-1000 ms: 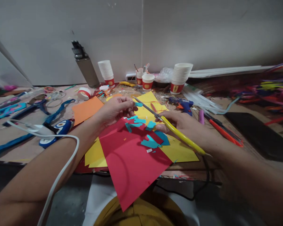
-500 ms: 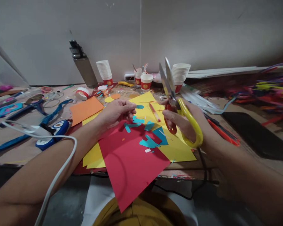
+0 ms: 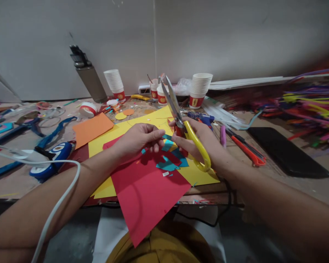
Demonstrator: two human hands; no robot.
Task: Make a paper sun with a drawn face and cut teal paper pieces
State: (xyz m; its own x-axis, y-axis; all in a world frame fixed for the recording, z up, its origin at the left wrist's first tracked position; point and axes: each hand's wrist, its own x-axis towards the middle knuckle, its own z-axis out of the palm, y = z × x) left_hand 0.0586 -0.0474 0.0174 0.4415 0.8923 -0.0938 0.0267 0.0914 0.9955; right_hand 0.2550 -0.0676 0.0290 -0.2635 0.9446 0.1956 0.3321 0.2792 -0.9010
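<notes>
My left hand (image 3: 146,138) is closed, its thumb and finger pinching a small teal paper piece (image 3: 167,137) above the red sheet. My right hand (image 3: 197,137) holds the scissors (image 3: 178,117), with one yellow and one red handle; the blades point up and stand slightly apart. The right fingertips touch or nearly touch the far end of the teal piece. Beneath both hands lie a red paper sheet (image 3: 150,197), overhanging the table's front edge, and yellow sheets (image 3: 200,175). Teal paper scraps (image 3: 167,163) are scattered on them.
Stacked paper cups (image 3: 201,86) and a grey bottle (image 3: 90,80) stand at the back. Orange paper (image 3: 93,128) lies left, near a blue-and-white device (image 3: 52,160) with a white cable. At right are a black phone (image 3: 287,151), a red-handled tool (image 3: 246,148) and colourful pipe cleaners (image 3: 312,109).
My right hand has moved left with the scissors, bringing its fingertips to the teal piece in my left hand. The view has shifted slightly to the right.
</notes>
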